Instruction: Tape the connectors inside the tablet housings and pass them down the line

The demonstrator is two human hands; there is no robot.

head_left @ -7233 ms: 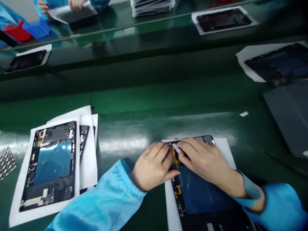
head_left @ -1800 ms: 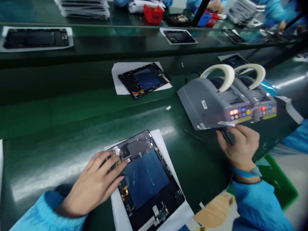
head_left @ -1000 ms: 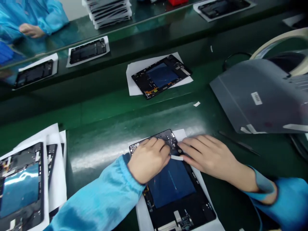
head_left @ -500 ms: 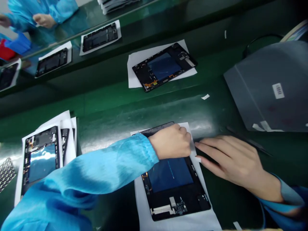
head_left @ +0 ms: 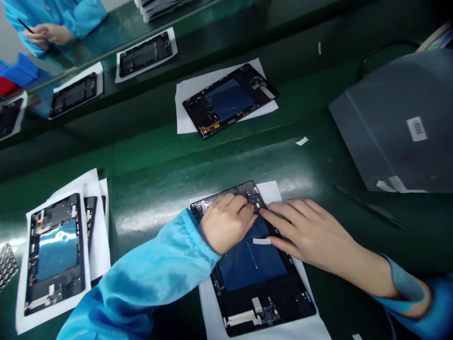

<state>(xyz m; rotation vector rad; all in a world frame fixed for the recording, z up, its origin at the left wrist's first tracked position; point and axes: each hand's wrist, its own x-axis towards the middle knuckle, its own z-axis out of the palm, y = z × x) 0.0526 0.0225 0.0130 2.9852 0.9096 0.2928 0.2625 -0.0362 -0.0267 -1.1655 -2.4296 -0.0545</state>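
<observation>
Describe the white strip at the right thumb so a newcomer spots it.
On the green table, find the bottom-centre black tablet with its blue panel. The right hand has a small white rectangular strip at its thumb. Unlike the loose white scrap beyond, it shows against blue.

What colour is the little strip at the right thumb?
The strip is white, seen best in the head view.

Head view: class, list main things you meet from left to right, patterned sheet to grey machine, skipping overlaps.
Patterned sheet, uppermost stacked tablet, left hand, white strip, right hand, grey machine.
</observation>
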